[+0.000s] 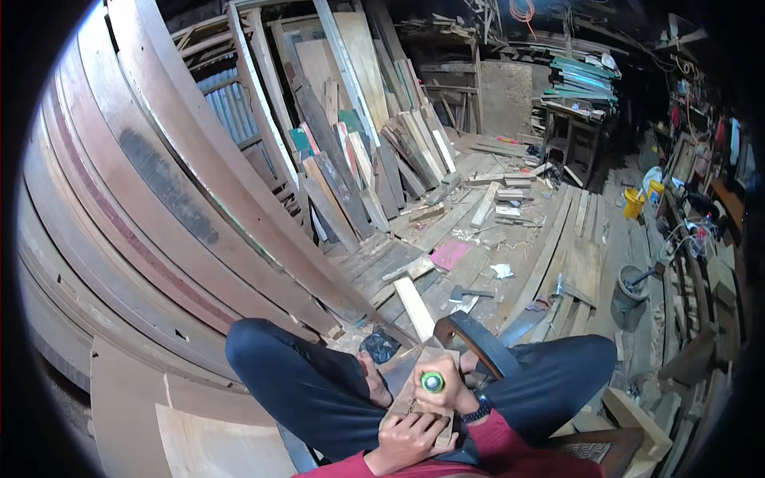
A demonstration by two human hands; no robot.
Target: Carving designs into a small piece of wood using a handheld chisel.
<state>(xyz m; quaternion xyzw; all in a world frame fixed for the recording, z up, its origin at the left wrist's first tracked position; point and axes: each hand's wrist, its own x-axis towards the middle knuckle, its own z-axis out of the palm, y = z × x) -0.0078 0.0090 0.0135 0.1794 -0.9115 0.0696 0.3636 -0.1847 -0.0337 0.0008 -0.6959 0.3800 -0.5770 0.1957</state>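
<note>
My right hand (441, 385), with a dark band on its wrist, is wrapped round an upright tool handle (433, 382). Only the handle's round end shows, with a bright green ring and a pale centre; the tool's lower part is hidden. Beneath it lies a wooden block (402, 402) between my crossed legs. My left hand (413, 438) grips the block's near end, fingers curled over the top. A dark curved wooden piece (478, 342) stands just beyond, by my right knee.
Long brown boards (179, 183) lean at left. Ahead, wood offcuts (510, 195), a pink sheet (450, 255) and an axe-like tool (470, 294) lie on the littered floor. Long planks (558, 239) run away at right, beside a grey bucket (629, 296) and a yellow pail (633, 203).
</note>
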